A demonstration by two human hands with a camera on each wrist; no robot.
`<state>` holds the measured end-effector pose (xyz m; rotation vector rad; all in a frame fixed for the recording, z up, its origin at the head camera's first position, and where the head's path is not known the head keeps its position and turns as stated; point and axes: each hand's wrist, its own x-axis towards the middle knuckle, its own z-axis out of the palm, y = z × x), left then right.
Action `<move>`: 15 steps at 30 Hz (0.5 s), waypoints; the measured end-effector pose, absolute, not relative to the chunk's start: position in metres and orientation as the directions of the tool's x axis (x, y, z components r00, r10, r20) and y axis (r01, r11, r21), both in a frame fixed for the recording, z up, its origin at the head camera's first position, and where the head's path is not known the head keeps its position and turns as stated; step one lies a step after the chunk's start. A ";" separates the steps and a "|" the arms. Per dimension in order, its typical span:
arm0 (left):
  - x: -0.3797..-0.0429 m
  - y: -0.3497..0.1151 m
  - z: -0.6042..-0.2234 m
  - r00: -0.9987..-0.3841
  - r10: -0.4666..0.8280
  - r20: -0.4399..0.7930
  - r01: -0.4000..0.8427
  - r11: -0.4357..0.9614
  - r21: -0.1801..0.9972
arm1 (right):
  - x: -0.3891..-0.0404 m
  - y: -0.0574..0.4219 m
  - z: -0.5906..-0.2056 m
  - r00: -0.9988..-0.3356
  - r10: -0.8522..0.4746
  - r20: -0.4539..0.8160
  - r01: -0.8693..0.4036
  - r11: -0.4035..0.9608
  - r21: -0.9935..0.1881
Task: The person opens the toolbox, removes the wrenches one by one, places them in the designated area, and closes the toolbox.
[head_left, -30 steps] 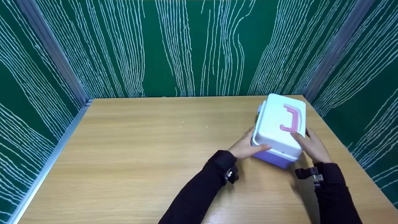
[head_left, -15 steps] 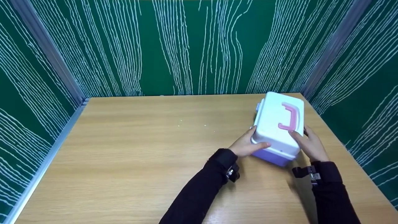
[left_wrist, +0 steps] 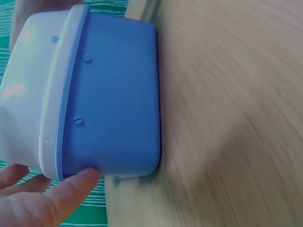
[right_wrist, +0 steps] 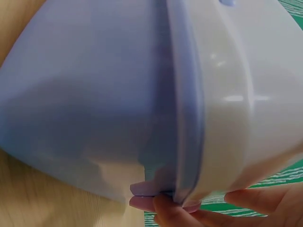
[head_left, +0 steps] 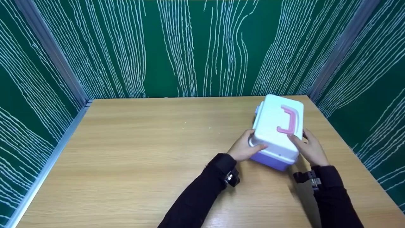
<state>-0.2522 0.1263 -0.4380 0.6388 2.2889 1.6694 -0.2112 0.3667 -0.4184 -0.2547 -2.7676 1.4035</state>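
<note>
A storage box (head_left: 275,117) with a white lid, a purple base and a pink handle (head_left: 291,120) lying flat on the lid stands at the right of the table, lid closed and turned at an angle. My left hand (head_left: 243,148) grips its near left corner, thumb on the near end and fingers round the left side. On the other side my right hand (head_left: 310,147) holds the box, its thumb on the lid beside the handle. Right-hand fingers touch a small pinkish latch (right_wrist: 142,203) under the lid rim in the right wrist view. Screws dot the base's end (left_wrist: 113,94) in the left wrist view.
The wooden table (head_left: 142,158) reaches back to a green wall (head_left: 152,47) with white wavy lines. Green side panels (head_left: 373,104) and metal posts (head_left: 345,44) frame it. A few tiny white specks (head_left: 209,128) lie mid-table.
The box has shifted slightly left along the table, and both hands have moved with it. Their hold on it looks the same.
</note>
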 end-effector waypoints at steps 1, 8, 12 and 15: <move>-0.252 0.124 -0.438 -0.881 0.468 0.065 0.204 0.251 0.946 | -0.212 0.365 -0.419 -0.986 0.156 -0.054 0.135 0.576 -0.807; -0.254 0.106 -0.441 -0.912 0.402 0.082 0.181 0.215 0.960 | -0.213 0.348 -0.417 -0.988 0.135 -0.075 0.139 0.568 -0.811; -0.256 0.093 -0.440 -0.926 0.365 0.098 0.185 0.212 0.959 | -0.215 0.338 -0.416 -0.991 0.103 -0.087 0.131 0.583 -0.802; -0.257 0.083 -0.439 -0.929 0.349 0.121 0.207 0.223 0.953 | -0.216 0.330 -0.416 -0.994 0.084 -0.074 0.109 0.593 -0.798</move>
